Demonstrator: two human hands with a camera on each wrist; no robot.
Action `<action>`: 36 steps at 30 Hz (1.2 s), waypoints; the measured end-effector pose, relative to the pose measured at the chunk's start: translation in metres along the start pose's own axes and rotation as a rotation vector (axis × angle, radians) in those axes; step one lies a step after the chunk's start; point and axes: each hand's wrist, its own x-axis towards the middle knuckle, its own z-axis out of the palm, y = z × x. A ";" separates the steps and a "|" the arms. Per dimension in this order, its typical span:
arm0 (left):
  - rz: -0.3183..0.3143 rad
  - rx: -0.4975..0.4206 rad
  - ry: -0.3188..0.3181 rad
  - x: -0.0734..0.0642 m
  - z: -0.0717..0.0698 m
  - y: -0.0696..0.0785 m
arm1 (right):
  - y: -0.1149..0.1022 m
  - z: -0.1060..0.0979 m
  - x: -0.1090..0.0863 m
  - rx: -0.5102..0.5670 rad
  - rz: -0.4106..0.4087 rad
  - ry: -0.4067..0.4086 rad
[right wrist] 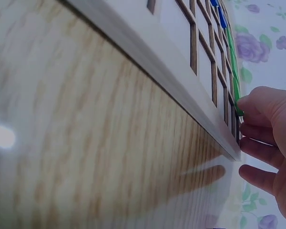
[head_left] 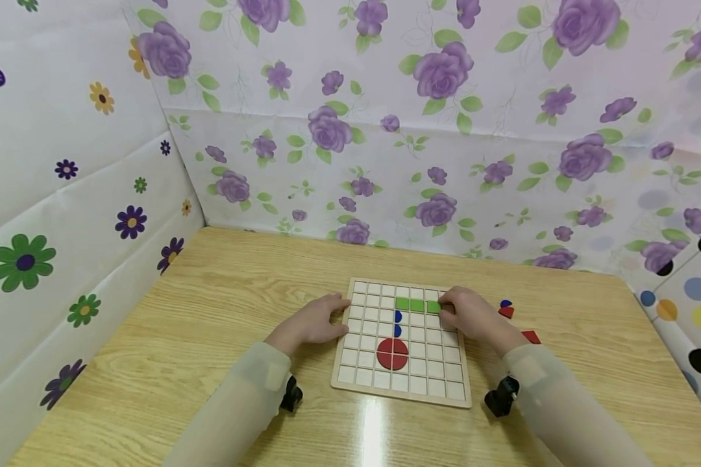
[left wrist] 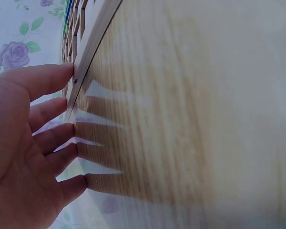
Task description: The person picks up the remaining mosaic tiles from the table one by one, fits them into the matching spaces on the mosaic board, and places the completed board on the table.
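A wooden grid board [head_left: 400,393] with white cells lies flat on the table. My left hand [head_left: 318,319] rests at its left edge, thumb and fingers spread, the fingertips against the frame in the left wrist view. My right hand [head_left: 470,312] is over the board's upper right side, pinching a green square tile [head_left: 433,307] at the right end of a green row; the fingers partly cover it. Two more green tiles [head_left: 410,304] sit to its left. Below them are two blue half-circle pieces [head_left: 398,316] and a red circle [head_left: 392,361] made of quarter pieces.
Right of the board, a blue piece [head_left: 505,303], a red piece [head_left: 506,312] and another red piece [head_left: 531,337] lie loose on the wooden table [head_left: 257,272]. Flower-patterned cloth [head_left: 327,175] stands behind and at the left.
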 end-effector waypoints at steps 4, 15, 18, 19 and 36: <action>-0.012 -0.008 -0.005 0.001 0.001 -0.001 | -0.001 0.001 0.000 -0.010 -0.014 0.008; -0.027 0.014 -0.011 0.003 0.001 -0.002 | -0.001 0.000 -0.003 -0.006 0.001 0.007; -0.025 0.009 -0.009 0.003 0.001 -0.002 | -0.001 -0.002 -0.005 0.001 0.020 0.009; -0.026 0.008 -0.009 0.003 0.001 -0.002 | 0.000 -0.003 -0.005 0.002 0.022 0.007; -0.015 0.015 -0.009 0.002 0.000 -0.001 | 0.027 -0.015 -0.023 0.011 0.101 0.013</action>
